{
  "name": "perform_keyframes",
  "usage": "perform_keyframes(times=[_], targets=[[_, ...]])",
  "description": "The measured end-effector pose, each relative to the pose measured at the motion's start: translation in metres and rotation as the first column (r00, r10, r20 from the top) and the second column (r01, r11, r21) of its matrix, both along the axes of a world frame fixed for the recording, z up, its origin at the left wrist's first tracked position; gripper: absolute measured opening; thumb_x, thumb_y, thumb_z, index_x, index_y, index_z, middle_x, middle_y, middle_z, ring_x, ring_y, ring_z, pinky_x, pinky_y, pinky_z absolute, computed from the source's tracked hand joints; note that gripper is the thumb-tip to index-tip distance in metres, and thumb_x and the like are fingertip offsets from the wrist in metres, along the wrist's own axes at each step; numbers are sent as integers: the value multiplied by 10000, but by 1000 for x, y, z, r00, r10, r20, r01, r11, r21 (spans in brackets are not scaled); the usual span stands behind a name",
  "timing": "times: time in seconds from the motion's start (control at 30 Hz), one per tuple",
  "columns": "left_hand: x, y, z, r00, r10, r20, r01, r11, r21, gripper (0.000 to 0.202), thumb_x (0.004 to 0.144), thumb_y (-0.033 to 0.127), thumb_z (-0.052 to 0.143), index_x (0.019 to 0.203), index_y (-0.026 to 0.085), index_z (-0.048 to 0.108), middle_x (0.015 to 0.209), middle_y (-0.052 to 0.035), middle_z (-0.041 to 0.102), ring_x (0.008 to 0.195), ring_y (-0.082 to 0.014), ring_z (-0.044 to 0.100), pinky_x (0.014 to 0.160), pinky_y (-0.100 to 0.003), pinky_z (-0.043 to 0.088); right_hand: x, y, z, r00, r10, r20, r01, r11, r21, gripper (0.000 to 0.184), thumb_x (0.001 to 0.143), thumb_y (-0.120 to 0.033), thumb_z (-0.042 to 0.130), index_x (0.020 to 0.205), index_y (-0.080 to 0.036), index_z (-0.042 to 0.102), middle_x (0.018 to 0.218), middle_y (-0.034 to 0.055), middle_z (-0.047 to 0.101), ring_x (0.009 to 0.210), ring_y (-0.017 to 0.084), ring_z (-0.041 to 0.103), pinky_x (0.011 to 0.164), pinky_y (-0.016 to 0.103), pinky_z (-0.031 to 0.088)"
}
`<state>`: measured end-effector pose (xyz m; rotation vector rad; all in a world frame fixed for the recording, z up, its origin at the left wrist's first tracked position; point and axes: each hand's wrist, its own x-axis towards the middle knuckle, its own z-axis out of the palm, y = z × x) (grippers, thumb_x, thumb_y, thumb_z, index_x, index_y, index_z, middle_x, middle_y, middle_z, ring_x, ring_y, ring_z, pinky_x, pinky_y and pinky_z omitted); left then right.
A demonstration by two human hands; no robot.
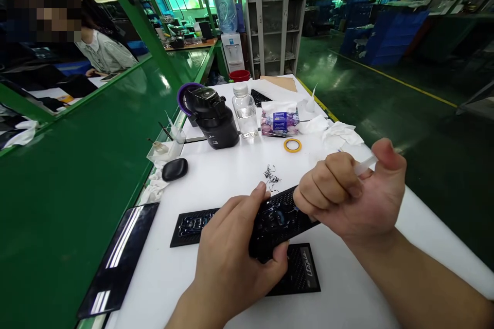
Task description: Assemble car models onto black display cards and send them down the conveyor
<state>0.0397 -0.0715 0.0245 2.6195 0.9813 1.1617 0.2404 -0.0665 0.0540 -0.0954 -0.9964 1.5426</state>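
Observation:
My left hand (235,252) grips a black perforated panel (276,218) from below and lifts it a little above the white table (216,175). My right hand (347,198) is curled shut around a thin white tool (365,165) and rests against the panel's right end. Two more black panels lie flat under the hands, one on the left (191,226), one nearer me (303,267). A small heap of black shavings (272,176) sits just beyond the held panel.
At the back of the table stand a black jug with a purple rim (212,113), a clear bottle (245,113), a tissue pack (278,119), a yellow tape roll (292,145) and crumpled wipes (339,134). A black case (175,169) lies left. A person sits far left.

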Motion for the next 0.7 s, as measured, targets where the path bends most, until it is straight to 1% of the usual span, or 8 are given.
perform_keyframes(times=[0.47, 0.7], targets=[[-1, 2, -3, 999, 5, -31, -5, 1000, 17, 764, 744, 225, 678, 1444, 142, 384, 1140, -71, 689, 1027, -207, 646, 907, -320, 545, -3, 3, -2, 1000, 1, -19, -1, 1000, -22, 666, 948, -727, 296, 532, -210, 246, 421, -57, 164, 390, 116, 176, 438, 270, 240], [-1, 2, -3, 999, 10, -41, -9, 1000, 25, 726, 746, 221, 681, 1416, 134, 417, 1126, -74, 689, 1014, -206, 639, 894, -319, 545, -3, 2, -2, 1000, -1, -18, 0, 999, -39, 659, 953, -707, 311, 529, -209, 237, 422, -57, 157, 391, 117, 174, 439, 271, 235]])
